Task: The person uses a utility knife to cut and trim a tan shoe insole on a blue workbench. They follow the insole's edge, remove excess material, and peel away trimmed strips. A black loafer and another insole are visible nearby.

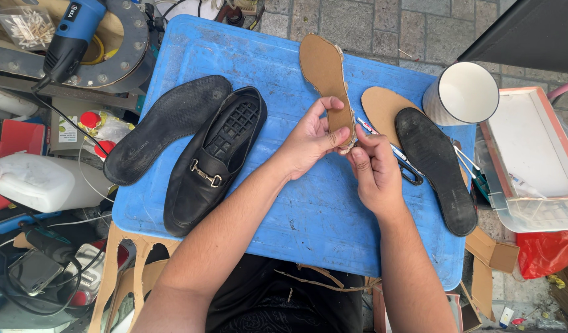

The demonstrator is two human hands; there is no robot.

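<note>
Gripping cardboard insole heel — toe end pointing away — both hands.

Soft, even daylight fills the scene, bright and without hard glare. Only faint shadows lie under the left hand and right hand, falling on the blue plastic board just beneath them. The hands and the cardboard insole between them are sharp. Left of the left hand, the clutter bows outward, probably lens distortion, and looks slightly softer.
</note>
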